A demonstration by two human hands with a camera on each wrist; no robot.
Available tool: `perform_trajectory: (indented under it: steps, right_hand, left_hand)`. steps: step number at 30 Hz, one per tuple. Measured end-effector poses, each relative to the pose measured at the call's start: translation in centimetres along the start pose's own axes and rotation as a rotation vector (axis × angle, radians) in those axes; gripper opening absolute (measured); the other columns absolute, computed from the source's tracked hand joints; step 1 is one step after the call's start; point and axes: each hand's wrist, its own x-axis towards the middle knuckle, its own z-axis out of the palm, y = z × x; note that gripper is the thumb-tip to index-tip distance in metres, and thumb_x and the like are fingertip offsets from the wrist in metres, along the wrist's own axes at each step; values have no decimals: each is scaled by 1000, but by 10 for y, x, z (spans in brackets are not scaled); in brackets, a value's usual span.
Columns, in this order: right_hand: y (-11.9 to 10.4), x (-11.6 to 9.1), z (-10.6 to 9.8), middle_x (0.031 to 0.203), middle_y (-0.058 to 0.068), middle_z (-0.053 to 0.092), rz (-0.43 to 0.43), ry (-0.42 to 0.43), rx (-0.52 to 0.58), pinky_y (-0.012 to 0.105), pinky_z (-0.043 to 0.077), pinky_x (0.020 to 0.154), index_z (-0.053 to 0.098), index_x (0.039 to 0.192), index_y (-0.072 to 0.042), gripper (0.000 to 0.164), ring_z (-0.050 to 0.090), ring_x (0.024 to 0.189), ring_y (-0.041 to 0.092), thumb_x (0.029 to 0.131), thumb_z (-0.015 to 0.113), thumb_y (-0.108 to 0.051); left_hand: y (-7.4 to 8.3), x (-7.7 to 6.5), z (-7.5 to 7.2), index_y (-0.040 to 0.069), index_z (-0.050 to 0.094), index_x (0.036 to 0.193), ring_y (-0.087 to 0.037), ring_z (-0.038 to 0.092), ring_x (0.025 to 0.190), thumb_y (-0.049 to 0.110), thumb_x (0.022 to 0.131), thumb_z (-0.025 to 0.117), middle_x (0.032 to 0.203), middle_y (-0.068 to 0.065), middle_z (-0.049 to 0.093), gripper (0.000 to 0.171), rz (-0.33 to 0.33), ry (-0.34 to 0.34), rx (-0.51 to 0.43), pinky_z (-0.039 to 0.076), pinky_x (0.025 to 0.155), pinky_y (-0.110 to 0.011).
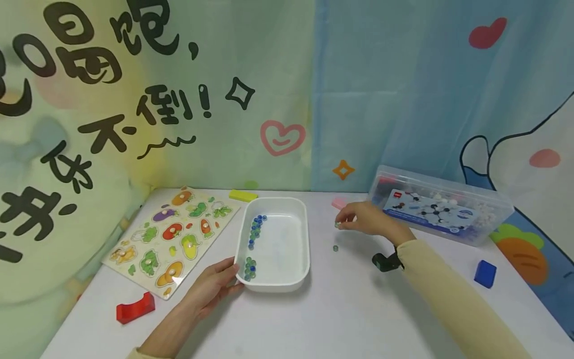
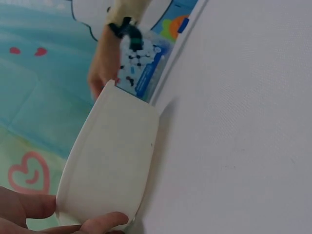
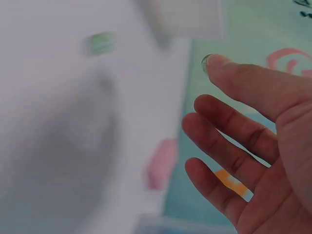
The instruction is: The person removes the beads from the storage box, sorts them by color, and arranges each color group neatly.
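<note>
A white plastic tray [image 1: 284, 244] stands on the table, with several blue and green glass marbles [image 1: 255, 229] gathered along its left side. My left hand [image 1: 215, 286] grips the tray's near left corner; in the left wrist view its fingers [image 2: 105, 223] press on the outer wall. To the right of the tray, my right hand [image 1: 365, 218] pinches a green glass marble [image 3: 205, 63] at the thumb tip, raised above the table. Its other fingers [image 3: 209, 131] are spread loosely apart. Another green marble [image 1: 335, 248] lies on the table below this hand.
A vegetable puzzle board [image 1: 152, 239] lies left of the tray, a red block [image 1: 135, 308] in front of it. Behind are a yellow block [image 1: 243, 195] and a pink block [image 1: 339, 203]. A clear plastic box [image 1: 441, 204] and a blue block [image 1: 485, 273] are at right.
</note>
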Motion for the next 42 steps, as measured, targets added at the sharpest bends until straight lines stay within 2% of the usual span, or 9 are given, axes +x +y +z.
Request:
perform_trajectory:
  steps: [3, 7, 15, 21, 28, 35, 39, 42]
  right_hand:
    - [13, -14, 16, 91, 0, 70, 13, -4, 22, 22, 52, 68, 74, 97, -12, 12, 61, 80, 10, 87, 71, -18]
    - [23, -24, 34, 91, -1, 70, 27, -16, 64, 19, 49, 64, 74, 96, -12, 12, 56, 76, 6, 87, 72, -18]
    - [29, -28, 49, 90, -2, 69, 54, 10, 69, 23, 51, 71, 75, 93, -12, 12, 58, 81, 9, 84, 75, -19]
    - [27, -29, 51, 87, -2, 67, 33, 24, 57, 24, 51, 70, 75, 93, -11, 11, 57, 79, 9, 83, 75, -18]
    - [25, -28, 54, 85, -4, 65, 45, 29, 61, 22, 50, 70, 75, 93, -12, 11, 55, 78, 8, 83, 75, -17]
    - [25, -27, 47, 92, -1, 69, 42, 21, 48, 21, 51, 68, 74, 97, -11, 12, 57, 79, 7, 87, 71, -18]
    - [13, -18, 36, 94, 2, 71, 22, 41, 49, 23, 52, 67, 74, 100, -9, 15, 59, 80, 10, 89, 69, -19]
    - [-5, -2, 26, 95, 1, 72, -6, 51, 38, 28, 55, 73, 74, 103, -9, 18, 62, 83, 11, 90, 68, -21]
  left_hand:
    - [1, -1, 0, -4, 36, 145, -22, 61, 117, 16, 100, 51, 142, -26, 48, 52, 2, 7, 1, 57, 96, -33]
    - [2, -2, -1, -5, 33, 146, -20, 61, 117, 16, 100, 50, 144, -27, 46, 54, 10, -16, 1, 57, 96, -32]
    - [1, -2, -1, -5, 30, 148, -19, 58, 121, 17, 101, 47, 147, -27, 42, 55, 13, -56, -14, 56, 98, -30]
    - [1, -3, -1, -4, 31, 148, -19, 59, 119, 17, 101, 48, 147, -26, 43, 55, 8, -48, -11, 56, 97, -30]
    - [1, -3, 0, -4, 31, 148, -19, 59, 119, 18, 101, 48, 147, -26, 43, 55, 4, -43, -12, 55, 99, -32]
    - [0, -2, -1, -4, 31, 148, -19, 60, 119, 19, 101, 49, 147, -25, 43, 56, 3, -50, -13, 54, 100, -34]
    - [0, -3, -2, -3, 31, 148, -18, 60, 118, 20, 101, 50, 147, -25, 44, 56, 4, -49, -13, 54, 100, -33]
    - [0, -2, -1, -4, 31, 148, -17, 60, 117, 20, 101, 50, 147, -25, 44, 56, 3, -47, -14, 55, 99, -33]
